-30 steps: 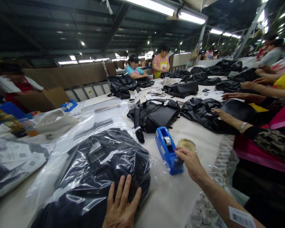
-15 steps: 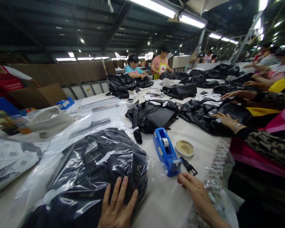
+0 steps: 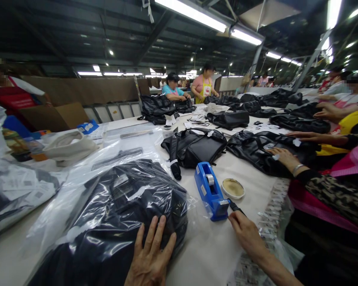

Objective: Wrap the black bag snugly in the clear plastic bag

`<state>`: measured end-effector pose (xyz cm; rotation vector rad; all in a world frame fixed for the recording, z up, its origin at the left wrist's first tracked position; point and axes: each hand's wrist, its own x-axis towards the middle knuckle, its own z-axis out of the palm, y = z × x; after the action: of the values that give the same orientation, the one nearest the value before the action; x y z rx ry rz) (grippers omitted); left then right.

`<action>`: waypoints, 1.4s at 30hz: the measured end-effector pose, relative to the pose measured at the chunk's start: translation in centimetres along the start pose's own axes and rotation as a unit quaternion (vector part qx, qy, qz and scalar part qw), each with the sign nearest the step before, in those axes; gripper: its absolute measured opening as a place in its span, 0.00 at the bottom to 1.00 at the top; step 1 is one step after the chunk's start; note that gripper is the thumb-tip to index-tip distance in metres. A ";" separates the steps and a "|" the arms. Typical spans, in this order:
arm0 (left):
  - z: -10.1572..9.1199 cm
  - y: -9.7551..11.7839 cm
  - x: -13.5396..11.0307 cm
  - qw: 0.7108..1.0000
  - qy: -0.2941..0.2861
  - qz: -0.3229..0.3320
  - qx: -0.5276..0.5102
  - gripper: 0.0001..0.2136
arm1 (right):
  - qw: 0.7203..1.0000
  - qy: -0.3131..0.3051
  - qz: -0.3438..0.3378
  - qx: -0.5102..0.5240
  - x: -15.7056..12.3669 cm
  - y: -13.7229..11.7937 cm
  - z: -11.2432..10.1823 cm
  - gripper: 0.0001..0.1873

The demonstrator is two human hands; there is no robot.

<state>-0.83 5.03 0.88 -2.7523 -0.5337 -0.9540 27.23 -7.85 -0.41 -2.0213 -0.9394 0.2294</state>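
A black bag in a clear plastic bag [image 3: 107,222] lies on the table in front of me. My left hand [image 3: 150,254] rests flat on it with fingers spread. To its right stands a blue tape dispenser [image 3: 209,190] with a roll of clear tape. At the dispenser's near end is my right hand [image 3: 247,230], thumb and fingers pinched together; whatever is between them is too small to make out. A black strap buckle [image 3: 235,206] lies partly hidden behind that hand. Close by sits a round shallow lid [image 3: 233,188] with a yellowish inside.
Black backpacks [image 3: 197,149] lie beyond the dispenser. On the right, a co-worker's hand [image 3: 285,159] touches another black bag [image 3: 253,149]. Clear plastic bags [image 3: 119,147], a beige cloth bag [image 3: 70,149] and a filled plastic sack [image 3: 14,190] are at left. Several people work further back.
The view has shifted slightly, moving the scene a little right. My right hand stays at the dispenser's near end and now covers part of the buckle. My left hand remains on the wrapped bag.
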 end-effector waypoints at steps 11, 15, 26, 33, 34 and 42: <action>-0.6 0.7 0.3 0.999 -0.036 -0.023 0.016 0.22 | 0.890 -0.203 -0.343 -0.220 -2.3 -4.4 -3.0 0.13; -0.9 0.7 0.5 0.999 -0.034 -0.025 0.017 0.21 | 0.814 -0.341 -0.389 -0.264 -2.0 -9.7 -2.9 0.09; -0.8 0.9 0.5 1.000 -0.009 -0.029 0.004 0.17 | 0.706 -0.361 -0.515 -0.326 1.9 -14.4 2.2 0.09; -0.5 1.0 0.3 0.999 -0.018 -0.038 0.010 0.16 | 0.697 -0.392 -0.507 -0.322 2.0 -14.6 1.5 0.07; -0.5 1.0 0.4 0.999 -0.019 -0.039 0.008 0.17 | 0.691 -0.406 -0.506 -0.319 2.0 -14.9 1.4 0.06; -0.7 1.0 0.5 0.999 -0.028 -0.036 0.020 0.17 | 0.676 -0.384 -0.515 -0.362 2.3 -15.3 3.4 0.08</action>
<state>-0.51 4.04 1.69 -2.7483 -0.6591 -0.8751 19.10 1.02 9.82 -1.5979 -2.9291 0.0439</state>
